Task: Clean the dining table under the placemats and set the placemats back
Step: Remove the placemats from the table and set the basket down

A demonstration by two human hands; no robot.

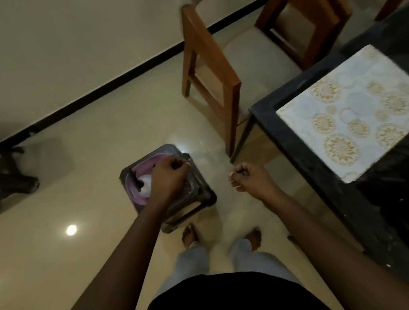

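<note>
In the head view the person stood on a pale tiled floor [80,145] beside the near-left corner of a dark dining table [303,147]. One placemat [356,113], pale blue with gold rosettes, lay flat on that corner, close to the table's near and left edges. Judging by the mat lying in place and the cleaning things not yet lifted, the cleaning appeared hardly begun: the mat had yet to come off, the surface beneath to be wiped, and the mat to be set back. Whether other mats lay farther along the table could not be seen.

To the left of the table stood a small dark stool [194,199], near the person's bare feet. On it lay a pink cloth [137,184] and a white bottle [146,186] with a dark spray head. The left hand [169,177] was down over the stool, fingers curled, just right of the bottle and above the cloth; whether it had hold of either I could not tell, since the hand hid its own fingertips. The right hand [249,178] hung in the air between stool and table, loosely fisted, with nothing visible in it.

The placemat lay well apart from both hands, to the right and farther off. Two wooden chairs [214,80] stood at the table's far-left side.
</note>
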